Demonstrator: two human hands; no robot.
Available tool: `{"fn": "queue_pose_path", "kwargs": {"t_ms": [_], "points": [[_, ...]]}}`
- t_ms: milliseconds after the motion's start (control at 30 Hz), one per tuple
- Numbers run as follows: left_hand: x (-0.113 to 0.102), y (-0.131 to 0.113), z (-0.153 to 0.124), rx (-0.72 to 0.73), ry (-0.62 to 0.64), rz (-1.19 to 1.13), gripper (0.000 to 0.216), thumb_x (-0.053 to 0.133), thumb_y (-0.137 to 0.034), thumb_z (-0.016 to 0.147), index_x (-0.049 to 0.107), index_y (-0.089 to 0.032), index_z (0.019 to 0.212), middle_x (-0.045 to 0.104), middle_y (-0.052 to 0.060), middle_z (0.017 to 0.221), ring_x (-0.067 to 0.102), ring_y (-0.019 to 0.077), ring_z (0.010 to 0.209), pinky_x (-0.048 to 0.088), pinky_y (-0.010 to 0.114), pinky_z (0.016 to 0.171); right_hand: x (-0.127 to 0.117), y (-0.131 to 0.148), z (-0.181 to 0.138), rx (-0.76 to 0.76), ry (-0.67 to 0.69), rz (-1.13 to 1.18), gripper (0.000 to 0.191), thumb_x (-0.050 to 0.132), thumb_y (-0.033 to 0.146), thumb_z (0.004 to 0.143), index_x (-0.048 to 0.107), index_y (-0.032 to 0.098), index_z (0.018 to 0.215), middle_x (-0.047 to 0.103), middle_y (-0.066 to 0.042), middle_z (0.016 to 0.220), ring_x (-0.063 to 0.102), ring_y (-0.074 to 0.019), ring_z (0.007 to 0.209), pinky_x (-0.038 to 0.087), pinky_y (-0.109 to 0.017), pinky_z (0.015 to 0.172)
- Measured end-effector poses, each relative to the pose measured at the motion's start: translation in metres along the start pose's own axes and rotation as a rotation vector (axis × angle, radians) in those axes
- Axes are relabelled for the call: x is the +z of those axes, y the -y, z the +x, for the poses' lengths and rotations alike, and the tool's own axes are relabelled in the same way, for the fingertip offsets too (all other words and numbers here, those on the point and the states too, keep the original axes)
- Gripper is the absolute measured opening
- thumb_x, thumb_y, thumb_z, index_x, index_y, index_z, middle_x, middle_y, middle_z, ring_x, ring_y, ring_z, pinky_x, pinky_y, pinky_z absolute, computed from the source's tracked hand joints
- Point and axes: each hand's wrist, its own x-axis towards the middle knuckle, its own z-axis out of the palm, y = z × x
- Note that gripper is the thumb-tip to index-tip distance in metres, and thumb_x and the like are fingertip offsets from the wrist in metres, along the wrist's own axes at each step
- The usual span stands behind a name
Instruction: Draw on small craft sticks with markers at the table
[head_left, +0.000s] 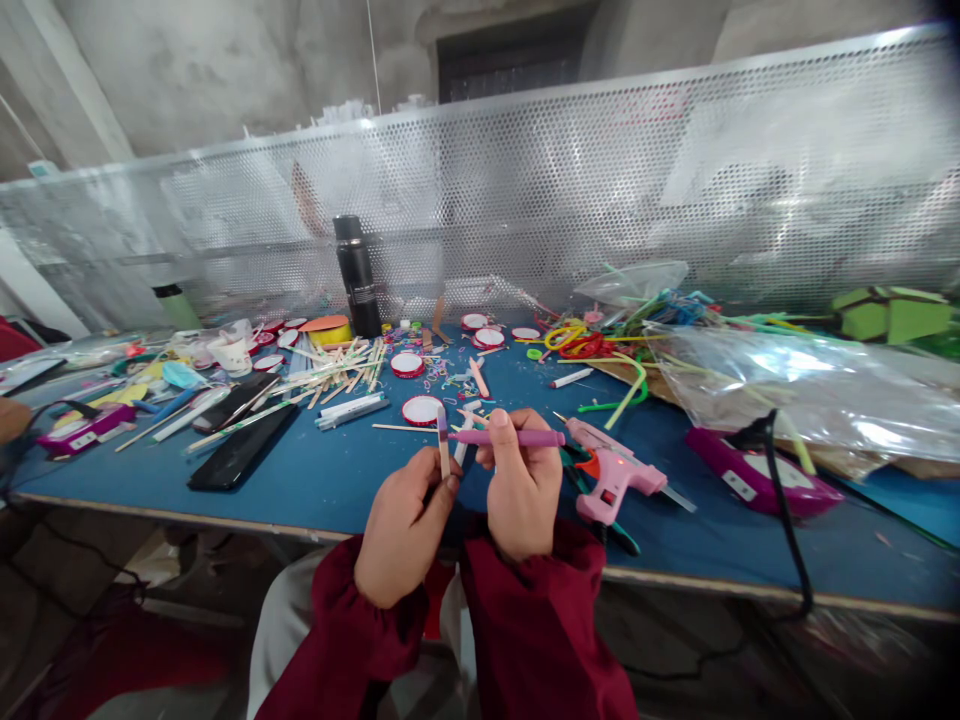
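My left hand point(403, 525) pinches a wooden craft stick point(444, 458) upright between thumb and fingers. The stick's upper part is coloured purple. A purple marker point(541, 438) lies level in my right hand point(521, 495), gripped between thumb and fingers. Its tip points left and meets, or nearly meets, the stick just below the coloured end. Behind the stick lies a round white disc with a red rim point(422, 409). Right of my right hand rests a pink glue gun point(619, 475), partly over dark green-handled pliers or scissors point(624, 540).
A black phone point(244, 447), white markers point(352, 411) and a pile of craft sticks point(352, 368) lie left. At the back stands a black bottle point(358, 280) before a perforated metal screen point(525, 200). Right are a purple device point(765, 475) with a cable and plastic bags point(810, 385).
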Motion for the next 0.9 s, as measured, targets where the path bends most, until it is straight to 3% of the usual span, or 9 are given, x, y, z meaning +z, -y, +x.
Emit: {"fn": "queue_pose_path", "kwargs": {"t_ms": [400, 533, 700, 900], "points": [[-0.001, 0.0, 0.001, -0.038, 0.01, -0.058, 0.021, 0.049, -0.038, 0.103, 0.061, -0.021, 0.102, 0.065, 0.001, 0.092, 0.056, 0.017, 0.083, 0.038, 0.027, 0.071, 0.0, 0.0, 0.0, 0.027, 0.011, 0.008, 0.037, 0.065, 0.05, 0.095, 0.055, 0.021, 0.074, 0.055, 0.006, 0.053, 0.05, -0.0083, 0.048, 0.039, -0.02, 0.048], [-0.003, 0.001, 0.001, -0.083, 0.041, -0.108, 0.019, 0.051, -0.037, 0.102, 0.061, -0.02, 0.102, 0.062, -0.001, 0.083, 0.053, 0.0154, 0.075, 0.038, 0.026, 0.068, 0.001, 0.002, -0.001, 0.037, 0.021, 0.04, 0.038, 0.065, 0.049, 0.095, 0.054, 0.021, 0.073, 0.054, 0.007, 0.053, 0.049, -0.0077, 0.047, 0.038, -0.019, 0.048], [-0.01, -0.002, -0.005, -0.116, 0.082, -0.132, 0.022, 0.051, -0.04, 0.102, 0.059, -0.02, 0.099, 0.056, -0.004, 0.071, 0.048, 0.0136, 0.065, 0.036, 0.026, 0.063, 0.001, 0.003, -0.002, 0.038, 0.045, 0.022, 0.038, 0.065, 0.049, 0.095, 0.056, 0.021, 0.073, 0.054, 0.007, 0.052, 0.049, -0.0075, 0.047, 0.038, -0.019, 0.048], [-0.025, -0.004, -0.006, -0.066, 0.064, -0.058, 0.019, 0.055, -0.033, 0.099, 0.062, -0.018, 0.088, 0.057, -0.002, 0.076, 0.049, 0.0139, 0.073, 0.037, 0.025, 0.07, 0.006, 0.003, -0.007, 0.046, 0.077, 0.008, 0.04, 0.064, 0.052, 0.095, 0.055, 0.021, 0.073, 0.054, 0.006, 0.053, 0.049, -0.0085, 0.048, 0.039, -0.02, 0.048]]}}
